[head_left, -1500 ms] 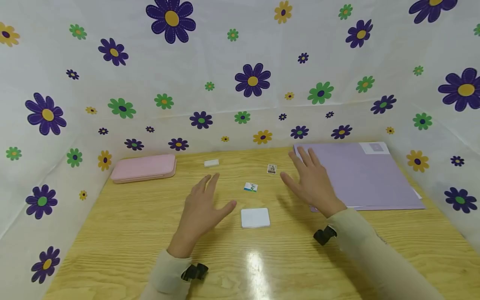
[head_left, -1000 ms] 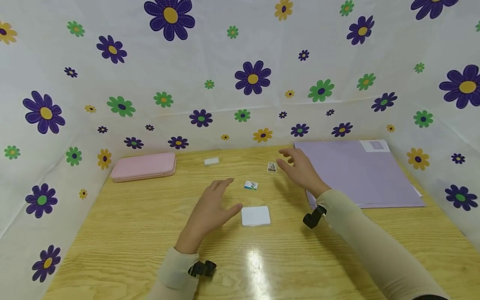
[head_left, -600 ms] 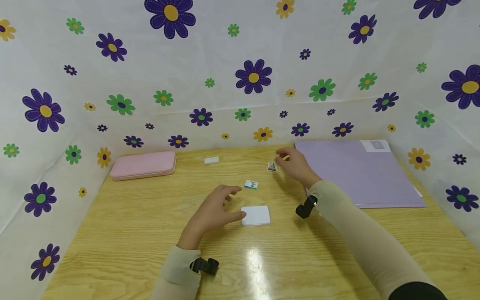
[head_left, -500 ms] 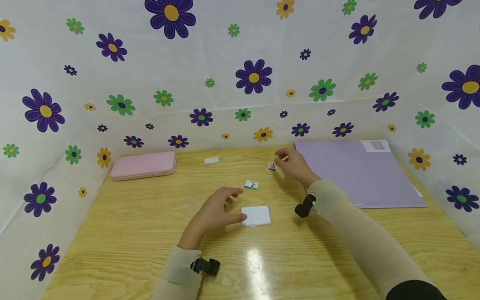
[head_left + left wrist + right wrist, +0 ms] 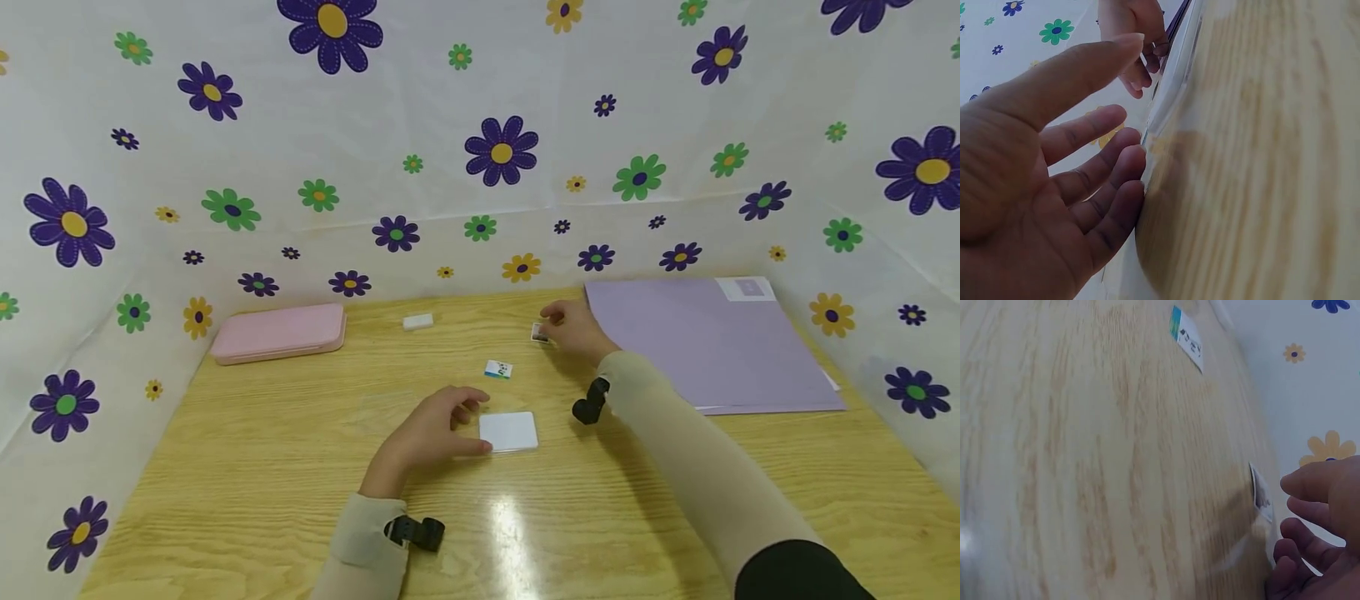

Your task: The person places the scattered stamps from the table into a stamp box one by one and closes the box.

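My left hand reaches to a flat white rectangular case lying on the table, thumb tip at its lower left corner. In the left wrist view, thumb and fingers are spread apart with nothing between them. My right hand is over a small stamp-like picture with a white border, partly covering it in the head view. The right wrist view shows that picture flat on the wood, thumb and bent fingers close beside it. Between the hands lies a second small picture with a blue-green edge.
A pink case lies at the back left, with a white eraser-like block to its right. A purple folder covers the back right. Faint clear film lies left of centre. Flower-printed cloth encloses the table.
The right hand has come left and down from the folder's edge to the bordered picture, its fingers bending. My left hand has moved right until its thumb meets the white case.
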A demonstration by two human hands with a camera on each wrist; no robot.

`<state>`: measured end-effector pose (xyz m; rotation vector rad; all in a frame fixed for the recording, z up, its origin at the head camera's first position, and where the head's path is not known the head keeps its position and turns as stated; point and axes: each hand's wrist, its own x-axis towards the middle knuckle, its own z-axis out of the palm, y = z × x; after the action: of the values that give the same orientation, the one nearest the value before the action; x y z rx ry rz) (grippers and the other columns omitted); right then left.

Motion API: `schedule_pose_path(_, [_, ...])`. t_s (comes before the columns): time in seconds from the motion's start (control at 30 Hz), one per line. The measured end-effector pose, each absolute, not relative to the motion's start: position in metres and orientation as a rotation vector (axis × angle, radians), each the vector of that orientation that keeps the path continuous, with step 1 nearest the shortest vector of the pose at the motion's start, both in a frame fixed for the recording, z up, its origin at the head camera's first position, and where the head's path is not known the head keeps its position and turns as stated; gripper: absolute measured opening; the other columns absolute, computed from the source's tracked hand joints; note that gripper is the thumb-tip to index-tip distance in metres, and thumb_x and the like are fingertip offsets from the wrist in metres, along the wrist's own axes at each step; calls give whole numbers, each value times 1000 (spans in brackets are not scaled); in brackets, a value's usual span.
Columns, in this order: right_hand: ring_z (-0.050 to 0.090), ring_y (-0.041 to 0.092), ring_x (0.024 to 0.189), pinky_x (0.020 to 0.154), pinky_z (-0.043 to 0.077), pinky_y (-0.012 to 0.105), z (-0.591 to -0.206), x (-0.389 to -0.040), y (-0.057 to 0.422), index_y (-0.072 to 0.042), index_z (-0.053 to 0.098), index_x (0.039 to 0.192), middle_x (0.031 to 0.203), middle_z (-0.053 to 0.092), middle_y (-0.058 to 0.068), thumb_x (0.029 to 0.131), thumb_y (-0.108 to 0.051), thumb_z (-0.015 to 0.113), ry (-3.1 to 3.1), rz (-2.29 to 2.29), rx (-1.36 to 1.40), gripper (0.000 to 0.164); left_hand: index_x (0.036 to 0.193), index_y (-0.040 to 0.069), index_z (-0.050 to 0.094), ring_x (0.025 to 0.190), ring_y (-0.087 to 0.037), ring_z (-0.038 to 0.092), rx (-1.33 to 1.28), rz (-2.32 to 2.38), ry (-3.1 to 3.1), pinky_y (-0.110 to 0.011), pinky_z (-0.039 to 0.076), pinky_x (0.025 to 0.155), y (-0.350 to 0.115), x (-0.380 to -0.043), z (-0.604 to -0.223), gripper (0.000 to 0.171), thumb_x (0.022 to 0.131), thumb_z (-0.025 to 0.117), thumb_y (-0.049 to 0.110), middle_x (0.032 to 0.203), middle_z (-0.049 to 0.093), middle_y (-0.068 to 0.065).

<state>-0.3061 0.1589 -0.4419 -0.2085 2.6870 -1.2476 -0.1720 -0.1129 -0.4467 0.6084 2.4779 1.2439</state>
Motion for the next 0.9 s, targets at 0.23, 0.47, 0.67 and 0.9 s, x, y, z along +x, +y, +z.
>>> schedule_pose_path(0.23, [53, 28, 100, 90, 45, 42, -449, -310, 159, 2, 62, 121, 111, 59, 16, 98, -13, 61, 2727, -1181, -199, 28, 128, 9, 61, 102, -18, 53, 603, 1186, 2491, -38, 46, 92, -111, -173, -449, 60, 77, 87, 25, 118, 58, 0])
schedule_pose_path(0.47, [54, 28, 100, 92, 45, 42, -446, -314, 156, 0, 62, 115, 109, 60, 14, 99, -14, 61, 2717, -1146, -167, 21, 125, 13, 62, 101, -17, 51, 565, 1138, 2518, -37, 45, 91, -112, -173, -447, 60, 73, 90, 25, 113, 55, 0])
schedule_pose_path(0.67, [53, 28, 99, 91, 45, 42, -443, -317, 155, -2, 63, 111, 108, 59, 14, 98, -14, 62, 2745, -1078, -165, 17, 126, 17, 61, 103, -17, 49, 541, 1108, 2511, -38, 45, 92, -112, -172, -446, 61, 73, 90, 28, 113, 51, 2])
schedule_pose_path(0.9, [52, 28, 95, 87, 45, 42, -441, -314, 157, -3, 64, 107, 104, 59, 13, 97, -13, 63, 2755, -1068, -131, 14, 125, 15, 60, 102, -18, 49, 560, 1117, 2500, -39, 45, 91, -110, -171, -445, 58, 76, 88, 24, 112, 50, 0])
